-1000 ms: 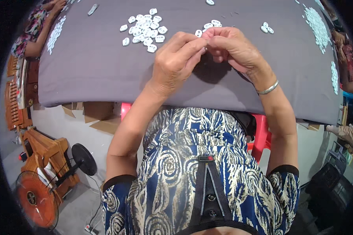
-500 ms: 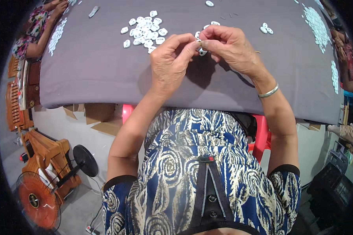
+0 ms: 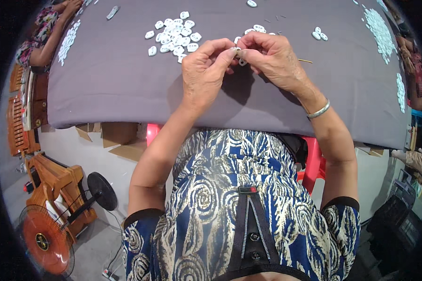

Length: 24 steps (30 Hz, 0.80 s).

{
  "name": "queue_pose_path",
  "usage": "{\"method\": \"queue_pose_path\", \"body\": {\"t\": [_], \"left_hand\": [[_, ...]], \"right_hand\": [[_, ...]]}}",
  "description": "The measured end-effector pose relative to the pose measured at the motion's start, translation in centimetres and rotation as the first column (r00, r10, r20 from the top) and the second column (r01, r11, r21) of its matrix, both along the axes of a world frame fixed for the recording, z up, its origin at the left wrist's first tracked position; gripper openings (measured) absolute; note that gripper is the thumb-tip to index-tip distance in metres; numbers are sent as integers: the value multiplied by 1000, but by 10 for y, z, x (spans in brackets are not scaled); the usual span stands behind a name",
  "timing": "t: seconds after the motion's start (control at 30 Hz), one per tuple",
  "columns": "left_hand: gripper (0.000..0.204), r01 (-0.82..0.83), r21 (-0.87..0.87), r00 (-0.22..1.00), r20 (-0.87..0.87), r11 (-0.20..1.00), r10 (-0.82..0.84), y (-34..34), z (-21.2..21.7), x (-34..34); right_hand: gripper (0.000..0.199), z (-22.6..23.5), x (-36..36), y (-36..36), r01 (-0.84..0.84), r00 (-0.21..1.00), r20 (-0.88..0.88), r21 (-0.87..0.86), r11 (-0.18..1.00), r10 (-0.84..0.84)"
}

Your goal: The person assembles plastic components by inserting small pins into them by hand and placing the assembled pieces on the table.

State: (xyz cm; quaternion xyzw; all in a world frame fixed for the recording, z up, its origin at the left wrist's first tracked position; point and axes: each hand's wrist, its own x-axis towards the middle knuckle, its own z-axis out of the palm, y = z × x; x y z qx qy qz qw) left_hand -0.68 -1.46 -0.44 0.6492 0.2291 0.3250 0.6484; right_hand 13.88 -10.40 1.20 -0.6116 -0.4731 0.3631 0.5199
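My left hand (image 3: 205, 70) and my right hand (image 3: 269, 55) meet fingertip to fingertip above the table. Between their pinched thumbs and fingers is a small white piece (image 3: 237, 49), mostly covered by the fingers. Another white piece with dark marks (image 3: 242, 62) shows just below the fingertips; whether it is held or joined to the first I cannot tell. Left of my hands lies a loose pile of white oval pieces with dark spots (image 3: 176, 37). More such pieces (image 3: 259, 28) lie partly hidden behind my right hand.
A grey cloth (image 3: 126, 89) covers the table. A thin yellowish stick (image 3: 305, 61) lies right of my right hand. Three white pieces (image 3: 317, 35) sit farther right, and a big heap (image 3: 380, 35) is near the right edge. Another person's arm (image 3: 51, 44) rests at the far left.
Both hands stay pinched together, with only slight shifts of the fingers. The right wrist has lowered a little, and more of the yellowish stick shows. The piece below the fingertips has turned slightly.
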Motion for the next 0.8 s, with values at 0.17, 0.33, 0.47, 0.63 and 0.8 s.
{"method": "queue_pose_path", "body": {"t": [0.17, 0.33, 0.47, 0.63, 0.8], "left_hand": [[17, 23, -53, 1000, -8, 998, -24, 2, 0, 0], [17, 28, -59, 999, 28, 998, -27, 2, -2, 0], [16, 21, -91, 998, 67, 996, -15, 1, -3, 1], [16, 55, -176, 995, 86, 983, -41, 4, -6, 1], [15, 42, -174, 996, 81, 984, -28, 3, -5, 1]], "right_hand": [[15, 4, -4, 0, 38, 998, -58, 1, 999, -38], [13, 4, -5, 0, 73, 992, -101, -18, 997, -75], [13, 2, -3, 0, 57, 998, 13, 4, 998, -57], [13, 0, -4, 0, 54, 995, 85, 56, 997, -58], [13, 5, 4, 0, -5, 998, 63, -15, 1000, 6]]}}
